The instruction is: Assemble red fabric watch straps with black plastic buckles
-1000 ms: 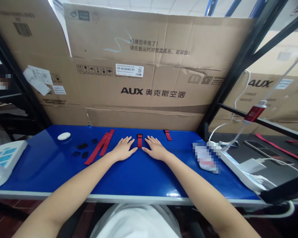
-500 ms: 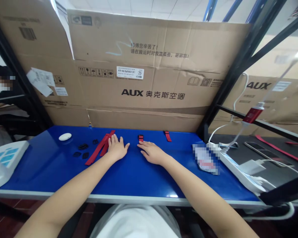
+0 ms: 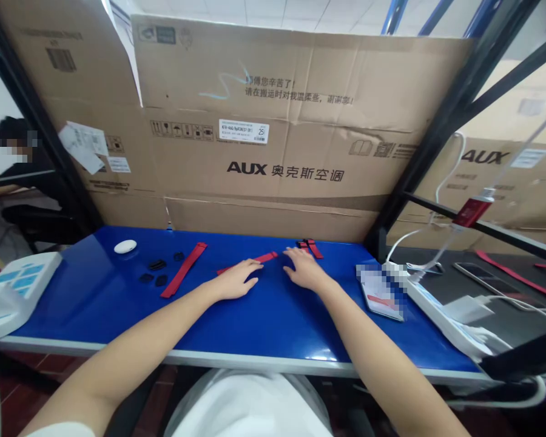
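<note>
My left hand (image 3: 236, 280) is over the middle of the blue table, its fingers closed on a red webbing strap (image 3: 269, 257). The strap slants past the fingertips, and part of it is hidden behind the hand. My right hand (image 3: 306, 269) is stretched forward with its fingers apart. Its fingertips are just in front of a short red strap with a black buckle (image 3: 303, 245). Close beside that lies another short buckled strap (image 3: 315, 249). To the left, a longer red strap (image 3: 184, 270) lies diagonally, near several small black plastic buckle pieces (image 3: 161, 280).
A white oval object (image 3: 125, 247) lies at the back left of the blue table (image 3: 95, 315). White devices stand at the left edge. A phone-like item (image 3: 382, 294) and a white power strip (image 3: 446, 318) are at the right. Cardboard (image 3: 264, 206) walls the back. A person sits far left.
Both hands have moved right. One red strap has left its neighbour and shifted to the middle with my left hand. The buckled strap by my right hand now lies beside the other one.
</note>
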A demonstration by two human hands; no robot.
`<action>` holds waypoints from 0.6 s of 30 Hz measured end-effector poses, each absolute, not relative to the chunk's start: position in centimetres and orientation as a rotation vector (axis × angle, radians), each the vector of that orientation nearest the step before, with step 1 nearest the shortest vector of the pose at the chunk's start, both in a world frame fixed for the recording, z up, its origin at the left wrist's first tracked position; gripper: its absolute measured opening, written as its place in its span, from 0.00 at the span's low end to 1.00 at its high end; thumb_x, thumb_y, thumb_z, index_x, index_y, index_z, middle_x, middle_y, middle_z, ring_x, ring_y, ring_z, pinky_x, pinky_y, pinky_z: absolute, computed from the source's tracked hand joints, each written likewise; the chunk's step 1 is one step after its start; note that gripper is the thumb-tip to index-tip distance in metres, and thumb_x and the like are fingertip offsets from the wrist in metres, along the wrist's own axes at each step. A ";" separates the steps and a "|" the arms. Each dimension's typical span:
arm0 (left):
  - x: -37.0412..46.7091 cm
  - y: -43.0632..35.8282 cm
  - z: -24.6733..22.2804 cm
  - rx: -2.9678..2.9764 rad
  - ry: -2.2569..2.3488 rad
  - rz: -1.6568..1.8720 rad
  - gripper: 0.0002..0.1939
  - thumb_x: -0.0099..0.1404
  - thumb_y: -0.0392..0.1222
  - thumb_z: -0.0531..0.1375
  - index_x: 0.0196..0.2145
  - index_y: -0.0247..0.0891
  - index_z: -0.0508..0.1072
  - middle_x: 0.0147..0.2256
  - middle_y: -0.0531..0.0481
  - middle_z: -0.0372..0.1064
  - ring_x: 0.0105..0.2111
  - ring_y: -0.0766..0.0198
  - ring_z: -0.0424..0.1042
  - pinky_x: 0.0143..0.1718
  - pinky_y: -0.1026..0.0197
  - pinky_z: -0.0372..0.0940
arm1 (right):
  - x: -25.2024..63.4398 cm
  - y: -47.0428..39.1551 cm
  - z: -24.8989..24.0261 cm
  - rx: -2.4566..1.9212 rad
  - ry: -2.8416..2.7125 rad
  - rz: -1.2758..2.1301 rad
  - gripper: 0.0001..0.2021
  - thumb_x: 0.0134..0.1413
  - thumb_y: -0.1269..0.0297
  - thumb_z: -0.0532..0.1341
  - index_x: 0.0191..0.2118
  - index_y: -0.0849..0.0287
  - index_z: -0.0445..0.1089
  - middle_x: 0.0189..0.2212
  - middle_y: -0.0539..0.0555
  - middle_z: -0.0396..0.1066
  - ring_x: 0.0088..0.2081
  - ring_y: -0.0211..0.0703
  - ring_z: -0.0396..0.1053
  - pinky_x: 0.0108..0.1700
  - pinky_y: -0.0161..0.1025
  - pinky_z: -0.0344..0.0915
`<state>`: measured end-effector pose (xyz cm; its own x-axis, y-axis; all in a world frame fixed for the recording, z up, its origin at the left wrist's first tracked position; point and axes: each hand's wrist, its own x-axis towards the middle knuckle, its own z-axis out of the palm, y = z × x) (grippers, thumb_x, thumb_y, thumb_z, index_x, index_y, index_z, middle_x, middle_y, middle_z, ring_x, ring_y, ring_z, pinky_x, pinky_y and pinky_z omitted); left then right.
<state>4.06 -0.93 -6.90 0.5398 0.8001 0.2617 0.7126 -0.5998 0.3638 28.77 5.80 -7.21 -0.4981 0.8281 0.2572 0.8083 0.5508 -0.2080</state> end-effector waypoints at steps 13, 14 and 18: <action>-11.0 2.0 -1.0 2.149 2.322 0.517 0.11 0.60 0.43 0.60 0.38 0.35 0.76 0.38 0.43 0.75 0.40 0.56 0.73 0.44 0.60 0.65 | 26.4 4.3 -7.2 -1.105 -2.452 0.535 0.10 0.51 0.70 0.64 0.40 0.54 0.71 0.36 0.53 0.67 0.43 0.46 0.61 0.47 0.45 0.54; -12.5 1.9 -1.1 2.031 2.415 0.385 0.12 0.58 0.46 0.62 0.37 0.36 0.76 0.38 0.42 0.76 0.40 0.54 0.73 0.42 0.61 0.64 | 26.6 4.5 -7.1 -1.112 -2.448 0.552 0.09 0.50 0.70 0.65 0.39 0.55 0.71 0.34 0.52 0.67 0.41 0.46 0.61 0.46 0.43 0.55; -15.2 1.7 -1.7 1.782 2.480 0.099 0.18 0.50 0.52 0.68 0.36 0.39 0.76 0.41 0.42 0.76 0.43 0.51 0.74 0.39 0.61 0.64 | 27.4 5.1 -6.9 -1.112 -2.339 0.401 0.06 0.46 0.76 0.62 0.30 0.58 0.69 0.29 0.52 0.66 0.37 0.45 0.61 0.40 0.39 0.56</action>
